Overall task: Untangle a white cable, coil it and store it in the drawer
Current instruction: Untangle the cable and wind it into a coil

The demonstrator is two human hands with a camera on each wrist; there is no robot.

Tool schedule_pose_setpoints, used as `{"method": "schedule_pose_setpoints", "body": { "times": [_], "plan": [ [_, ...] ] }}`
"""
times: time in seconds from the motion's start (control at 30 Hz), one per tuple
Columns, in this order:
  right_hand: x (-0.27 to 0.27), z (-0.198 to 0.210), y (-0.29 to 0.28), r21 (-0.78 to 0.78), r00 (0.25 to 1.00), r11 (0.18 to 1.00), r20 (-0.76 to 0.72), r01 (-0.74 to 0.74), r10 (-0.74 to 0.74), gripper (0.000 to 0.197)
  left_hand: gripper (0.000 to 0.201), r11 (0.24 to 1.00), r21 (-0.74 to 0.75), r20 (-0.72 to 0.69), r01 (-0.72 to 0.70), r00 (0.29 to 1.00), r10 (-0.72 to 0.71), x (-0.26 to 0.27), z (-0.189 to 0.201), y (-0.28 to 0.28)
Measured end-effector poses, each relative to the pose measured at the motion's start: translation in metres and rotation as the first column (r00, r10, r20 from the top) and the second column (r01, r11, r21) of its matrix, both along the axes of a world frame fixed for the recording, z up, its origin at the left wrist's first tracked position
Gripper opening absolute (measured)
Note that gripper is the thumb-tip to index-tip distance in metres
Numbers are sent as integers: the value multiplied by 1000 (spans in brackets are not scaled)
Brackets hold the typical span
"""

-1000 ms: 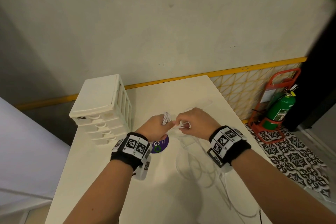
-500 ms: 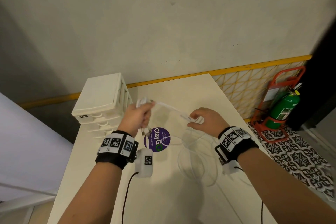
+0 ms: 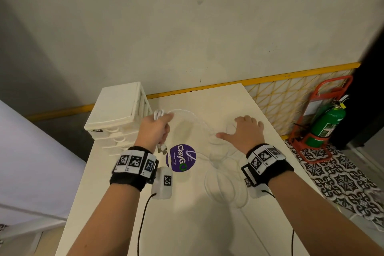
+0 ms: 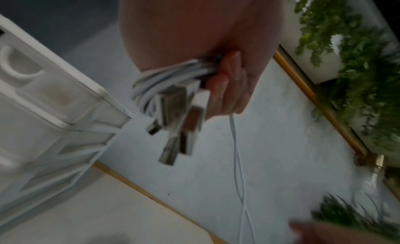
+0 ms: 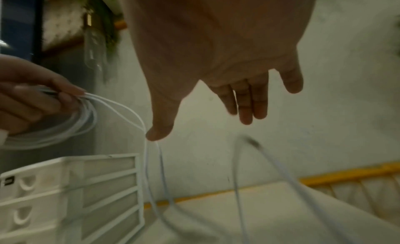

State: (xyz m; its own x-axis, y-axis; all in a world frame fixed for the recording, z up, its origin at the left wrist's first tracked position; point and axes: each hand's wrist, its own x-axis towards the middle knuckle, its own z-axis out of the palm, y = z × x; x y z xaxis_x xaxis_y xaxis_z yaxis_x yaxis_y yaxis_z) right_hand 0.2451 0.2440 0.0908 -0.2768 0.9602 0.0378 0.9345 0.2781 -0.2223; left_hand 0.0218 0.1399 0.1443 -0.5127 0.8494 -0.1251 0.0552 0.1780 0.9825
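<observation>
My left hand (image 3: 155,129) grips a small bundle of white cable (image 3: 159,114) beside the white drawer unit (image 3: 118,114); the left wrist view shows the coils and several USB plugs (image 4: 184,117) hanging under the curled fingers (image 4: 227,86). From that bundle the white cable (image 3: 195,119) runs right in an arc to loose loops (image 3: 224,183) lying on the table. My right hand (image 3: 245,131) hovers over the strands with fingers spread and straight; its thumb (image 5: 160,131) touches the cable (image 5: 147,162), and nothing is pinched.
The cream table (image 3: 187,224) carries a round purple sticker (image 3: 181,160) between my hands. The drawer unit's drawers look closed. A green fire extinguisher (image 3: 326,124) in a red stand sits on the patterned floor at right. The wall runs behind the table.
My hands have drawn apart: the left went up and left with the bundle toward the drawer unit. The right let go of the strand it pinched and opened flat over the table.
</observation>
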Motion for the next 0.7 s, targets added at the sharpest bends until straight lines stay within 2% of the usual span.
{"method": "schedule_pose_setpoints", "body": {
  "times": [0.07,0.13,0.2,0.27,0.3,0.4,0.47,0.53,0.63,0.7],
  "plan": [
    [-7,15,-1,-23,997,997,-38,-69,68,112,34,998,-28,-22,59,998,-60,11,-2,3],
    [-18,28,-7,-130,938,953,-252,-275,237,111,33,992,-33,-12,126,992,-126,22,-2,5],
    [-30,32,-14,-216,839,879,-456,-426,295,88,35,981,-16,26,196,980,-195,32,-1,7],
    [-38,29,-18,-219,775,858,-571,-464,273,46,39,971,14,82,239,968,-239,37,3,7],
    [-38,29,-18,-193,746,864,-611,-464,264,31,40,966,23,102,259,960,-260,38,5,6],
    [-36,33,-10,10,676,926,-680,-377,283,21,33,911,-34,68,412,910,-409,37,5,2],
    [-34,38,-4,123,654,929,-677,-349,336,23,30,840,-108,57,531,847,-528,42,1,-3],
    [-35,38,-1,158,663,906,-634,-392,397,29,31,783,-65,174,619,780,-602,50,-1,-5],
    [-40,23,-7,87,718,890,-558,-448,416,26,31,726,215,427,653,605,-671,56,6,-2],
    [-43,8,-16,1,754,905,-552,-426,356,21,34,716,414,526,562,495,-692,53,14,1]
  ]
}}
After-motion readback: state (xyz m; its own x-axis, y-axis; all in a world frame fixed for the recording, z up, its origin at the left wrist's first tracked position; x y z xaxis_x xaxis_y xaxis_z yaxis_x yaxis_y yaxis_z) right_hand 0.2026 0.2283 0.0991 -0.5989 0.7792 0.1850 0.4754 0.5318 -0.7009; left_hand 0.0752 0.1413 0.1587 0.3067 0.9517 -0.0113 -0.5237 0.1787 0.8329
